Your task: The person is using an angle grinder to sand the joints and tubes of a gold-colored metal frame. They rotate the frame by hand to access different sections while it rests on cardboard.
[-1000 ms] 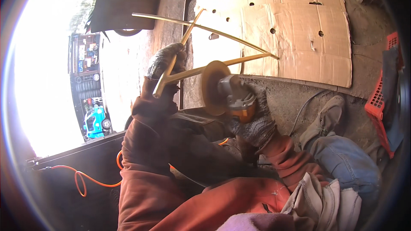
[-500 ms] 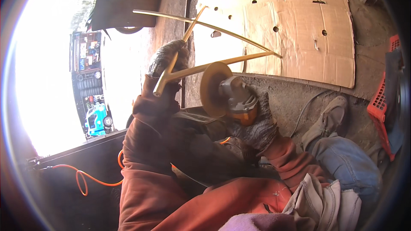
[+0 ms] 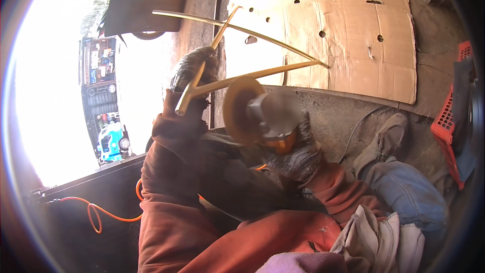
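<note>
My left hand (image 3: 188, 69), in a dark worn glove, is wrapped round one tube of a gold-coloured metal tube frame (image 3: 262, 74). The frame is raised in front of me, its thin bars crossing in a rough triangle. In my gloved right hand (image 3: 301, 161) is an angle grinder (image 3: 258, 111), with a grey head and an orange body. Its round brown disc (image 3: 241, 102) overlaps the lower tube near the thick joint; whether it touches the metal I cannot tell. A blurred patch covers part of the grinder's head.
A flattened cardboard sheet (image 3: 364, 65) with holes lies on the concrete floor ahead. At the right is a red plastic crate (image 3: 444, 116). An orange cord (image 3: 91, 206) loops at lower left, and a thin dark cable (image 3: 359, 127) runs near my shoe (image 3: 386, 139).
The grinder and my right hand have shifted left, bringing the disc closer to the frame's thick joint. My left hand keeps its hold, and the whole view has slid slightly.
</note>
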